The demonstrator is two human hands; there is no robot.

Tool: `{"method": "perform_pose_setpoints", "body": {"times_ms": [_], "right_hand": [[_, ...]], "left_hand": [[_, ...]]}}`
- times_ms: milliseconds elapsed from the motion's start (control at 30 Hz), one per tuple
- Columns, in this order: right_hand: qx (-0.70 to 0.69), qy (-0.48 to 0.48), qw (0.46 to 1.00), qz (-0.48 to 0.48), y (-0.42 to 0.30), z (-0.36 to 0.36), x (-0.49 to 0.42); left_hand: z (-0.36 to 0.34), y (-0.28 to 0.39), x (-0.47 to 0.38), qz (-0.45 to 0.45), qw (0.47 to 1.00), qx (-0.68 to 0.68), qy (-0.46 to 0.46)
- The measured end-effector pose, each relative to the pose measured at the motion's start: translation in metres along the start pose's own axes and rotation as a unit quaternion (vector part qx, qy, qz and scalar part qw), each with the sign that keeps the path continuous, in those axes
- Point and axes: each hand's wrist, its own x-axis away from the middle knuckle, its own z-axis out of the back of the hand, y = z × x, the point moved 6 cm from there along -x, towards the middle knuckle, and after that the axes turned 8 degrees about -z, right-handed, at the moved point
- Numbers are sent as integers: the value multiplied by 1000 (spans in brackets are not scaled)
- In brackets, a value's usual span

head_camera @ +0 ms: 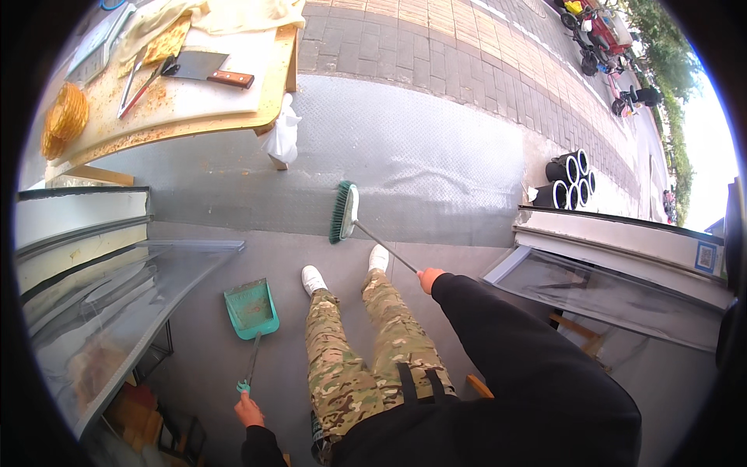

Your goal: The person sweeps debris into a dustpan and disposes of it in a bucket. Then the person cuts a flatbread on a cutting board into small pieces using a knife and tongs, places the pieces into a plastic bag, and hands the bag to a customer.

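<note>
My right hand point(430, 280) grips the thin handle of a broom point(350, 210), whose head has a pale back and dark green bristles. The broom head lies ahead of my white shoes, over the edge where the smooth grey floor meets a metal plate point(408, 146). In my left hand point(250, 410) is the handle of a long-handled teal dustpan point(252, 308). Its pan is to the left of my left foot, the mouth facing away from me, with brownish stains inside. Whether the pan touches the floor I cannot tell.
A wooden table point(277, 87) at upper left bears a cleaver point(201, 67), tongs point(140, 84) and flatbread point(166, 44). A white plastic bag point(284, 131) hangs at its corner. Clear-paned doors point(134, 280) flank me. Several black tubes point(560, 175) are stacked outside at right.
</note>
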Motion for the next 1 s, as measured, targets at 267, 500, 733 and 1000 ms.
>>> {"method": "perform_pose_setpoints", "body": {"times_ms": [267, 500, 733, 1000], "right_hand": [[-297, -106, 936, -156, 194, -52, 74], [-351, -189, 904, -157, 266, -116, 129], [-176, -199, 964, 20, 281, -205, 186], [-675, -136, 706, -166, 117, -375, 224]], "left_hand": [[-57, 76, 76, -45, 999, 9, 1], [-154, 173, 82, -100, 991, -35, -78], [-315, 333, 111, -420, 811, -313, -260], [-449, 443, 97, -474, 634, -457, -404]]}}
